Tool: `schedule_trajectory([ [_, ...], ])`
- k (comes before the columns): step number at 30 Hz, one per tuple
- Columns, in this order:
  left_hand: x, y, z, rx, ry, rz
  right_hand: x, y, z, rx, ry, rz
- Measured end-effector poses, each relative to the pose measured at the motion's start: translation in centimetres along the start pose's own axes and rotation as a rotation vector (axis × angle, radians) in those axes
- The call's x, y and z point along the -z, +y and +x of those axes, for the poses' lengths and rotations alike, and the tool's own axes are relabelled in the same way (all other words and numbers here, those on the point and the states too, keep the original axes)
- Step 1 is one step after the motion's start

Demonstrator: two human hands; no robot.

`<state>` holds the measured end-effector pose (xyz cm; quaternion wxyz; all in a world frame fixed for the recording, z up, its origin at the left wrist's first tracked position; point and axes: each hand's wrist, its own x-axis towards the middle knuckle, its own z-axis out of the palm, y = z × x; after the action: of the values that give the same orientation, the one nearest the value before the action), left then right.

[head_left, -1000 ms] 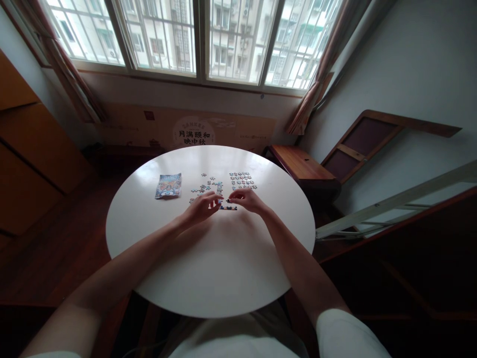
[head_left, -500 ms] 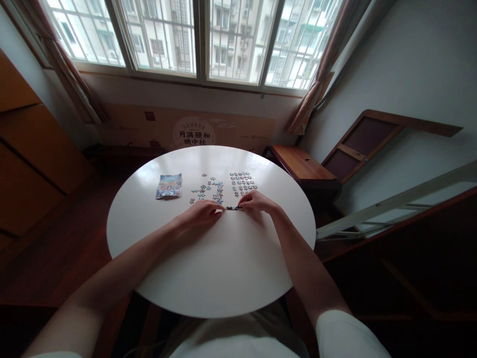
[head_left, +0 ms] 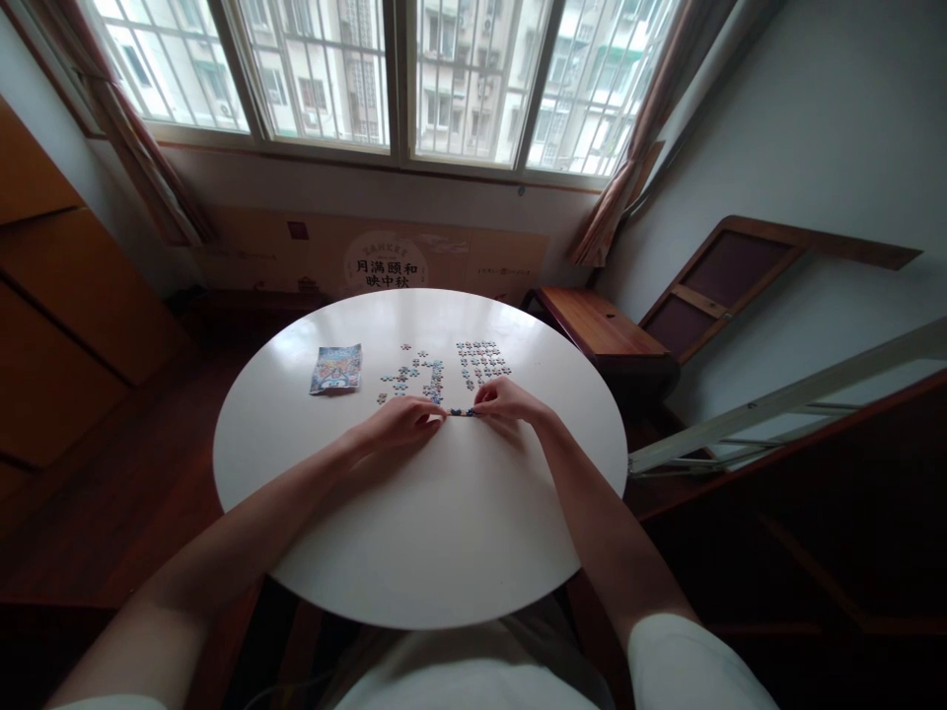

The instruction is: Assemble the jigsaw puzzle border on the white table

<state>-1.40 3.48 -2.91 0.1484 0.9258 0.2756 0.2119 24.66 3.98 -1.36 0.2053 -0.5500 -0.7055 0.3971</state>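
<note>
A short dark strip of joined jigsaw pieces [head_left: 460, 412] lies on the white round table [head_left: 414, 523], between my two hands. My left hand [head_left: 403, 421] is closed, its fingertips pinching the strip's left end. At the right end my right hand [head_left: 510, 400] is closed too, thumb and forefinger on a jigsaw piece mostly hidden by the fingers. Just beyond my left hand lie loose jigsaw pieces [head_left: 400, 374] and a partly joined blue-grey cluster [head_left: 436, 371]. Past my right hand, more pieces [head_left: 480, 347] are laid out in rows.
A colourful picture sheet [head_left: 335, 370] rests on the table's left part. A wooden bench or stool [head_left: 599, 323] stands beyond the table at the right. Barred windows [head_left: 326, 69] with curtains are at the back, and a pale ladder-like frame [head_left: 784, 404] leans at the right.
Both hands stay almost in place at the strip. The right fingertips have shifted very slightly, and a little more of the strip's right end shows.
</note>
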Motion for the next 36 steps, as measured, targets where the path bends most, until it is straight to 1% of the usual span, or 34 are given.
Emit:
schedule_trajectory([
  [9, 0.32, 0.36, 0.04, -0.010, -0.008, 0.010, -0.03, 0.60, 0.36, 0.031, 0.023, -0.091],
  [14, 0.19, 0.26, 0.05, -0.009, -0.012, 0.017, -0.05, 0.64, 0.46, 0.052, 0.029, -0.109],
  [31, 0.03, 0.12, 0.03, -0.017, 0.012, 0.003, -0.07, 0.62, 0.41, 0.038, 0.024, -0.108],
  [36, 0.03, 0.05, 0.03, -0.022, 0.002, 0.013, -0.12, 0.45, 0.35, 0.046, 0.021, -0.107],
])
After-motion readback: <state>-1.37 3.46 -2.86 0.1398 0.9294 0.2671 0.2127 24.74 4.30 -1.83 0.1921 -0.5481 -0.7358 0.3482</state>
